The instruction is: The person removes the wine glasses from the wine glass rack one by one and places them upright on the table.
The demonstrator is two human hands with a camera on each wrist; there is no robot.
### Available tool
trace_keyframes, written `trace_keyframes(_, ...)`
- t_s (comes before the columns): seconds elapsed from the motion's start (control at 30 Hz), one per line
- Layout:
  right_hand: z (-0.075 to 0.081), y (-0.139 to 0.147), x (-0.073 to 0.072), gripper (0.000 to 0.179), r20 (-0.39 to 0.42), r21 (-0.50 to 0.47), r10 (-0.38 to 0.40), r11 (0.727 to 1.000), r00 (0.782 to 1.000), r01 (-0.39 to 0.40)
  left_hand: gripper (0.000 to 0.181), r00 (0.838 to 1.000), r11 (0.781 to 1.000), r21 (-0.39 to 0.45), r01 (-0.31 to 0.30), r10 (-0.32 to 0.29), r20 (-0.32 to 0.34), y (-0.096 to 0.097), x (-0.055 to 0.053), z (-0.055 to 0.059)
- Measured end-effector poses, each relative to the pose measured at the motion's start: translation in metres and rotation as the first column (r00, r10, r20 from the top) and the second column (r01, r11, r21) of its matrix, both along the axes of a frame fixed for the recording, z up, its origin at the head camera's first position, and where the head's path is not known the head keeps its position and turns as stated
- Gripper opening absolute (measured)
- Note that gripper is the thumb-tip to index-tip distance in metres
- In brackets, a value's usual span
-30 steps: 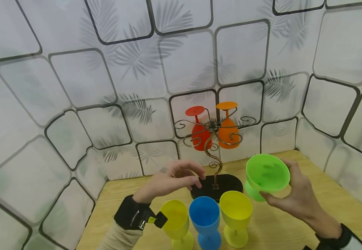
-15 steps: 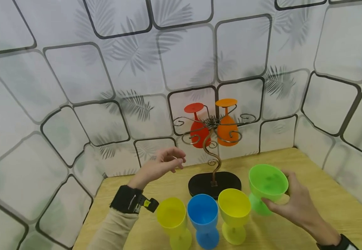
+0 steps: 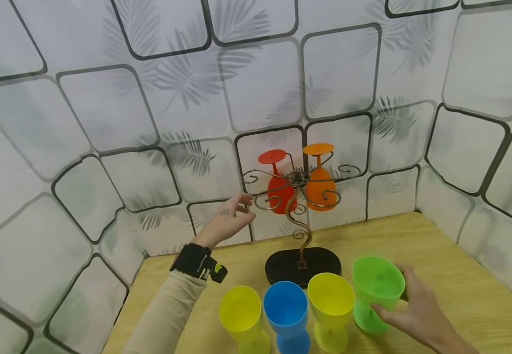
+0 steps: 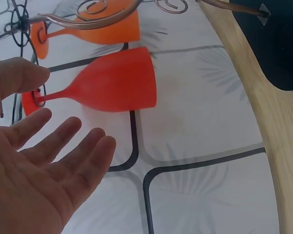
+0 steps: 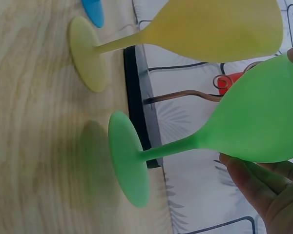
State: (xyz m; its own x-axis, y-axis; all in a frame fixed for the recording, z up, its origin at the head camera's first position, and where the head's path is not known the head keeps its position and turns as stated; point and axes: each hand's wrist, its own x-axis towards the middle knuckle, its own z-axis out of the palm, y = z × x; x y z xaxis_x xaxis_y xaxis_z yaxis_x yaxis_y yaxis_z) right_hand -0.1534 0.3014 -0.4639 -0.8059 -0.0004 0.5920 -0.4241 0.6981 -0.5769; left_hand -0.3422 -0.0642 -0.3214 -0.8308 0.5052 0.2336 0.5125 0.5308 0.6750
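Note:
My right hand (image 3: pixel 419 312) holds a green goblet (image 3: pixel 377 282) by its bowl, thumb on one side and fingers on the other. In the right wrist view the foot of the green goblet (image 5: pixel 128 161) hangs a little above the table, with its shadow apart from it. My left hand (image 3: pixel 226 221) reaches forward with relaxed, spread fingers, holding nothing. Beside it a red goblet (image 3: pixel 279 191) hangs upside down from a metal goblet rack (image 3: pixel 307 236). The left wrist view has the red goblet (image 4: pixel 117 80) just beyond the fingertips, apparently untouched.
An orange goblet (image 3: pixel 321 187) hangs beside the red one. In front of the rack's black base (image 3: pixel 278 265) stand a yellow goblet (image 3: pixel 240 314), a blue goblet (image 3: pixel 286 307) and another yellow goblet (image 3: pixel 331 301) in a row. A patterned wall covering (image 3: pixel 194 108) encloses the wooden table (image 3: pixel 397 236).
My right hand has lowered the green goblet toward the table, at the right end of the row. My left hand has moved left and up, away from above the rack's base toward the red goblet.

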Motion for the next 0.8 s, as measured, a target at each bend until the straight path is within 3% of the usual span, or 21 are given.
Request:
trace_keyframes(0.23,-0.011,-0.001,0.004,0.08,0.111,-0.016,-0.008,1.0,0.994,0.01,0.055,0.998,0.999,0.029,-0.02,0.018,0.06,0.015,-0.021,-0.005)
trace_keyframes(0.53,-0.014,0.0,0.002,0.08,0.155,-0.024,-0.012,1.0,0.988,0.016,0.073,0.992,0.997,0.064,-0.047,0.039,0.121,0.04,-0.044,-0.003)
trace_keyframes(0.7,-0.016,0.001,0.004,0.077,0.192,-0.037,0.005,0.999,0.981,0.002,0.077,0.993,0.997,0.071,-0.019,0.01,0.119,0.045,-0.051,-0.006)
trace_keyframes(0.8,-0.017,0.001,0.005,0.076,0.197,-0.048,0.008,0.999,0.98,0.001,0.073,0.998,0.999,0.038,-0.018,0.016,0.053,0.048,-0.055,-0.007)
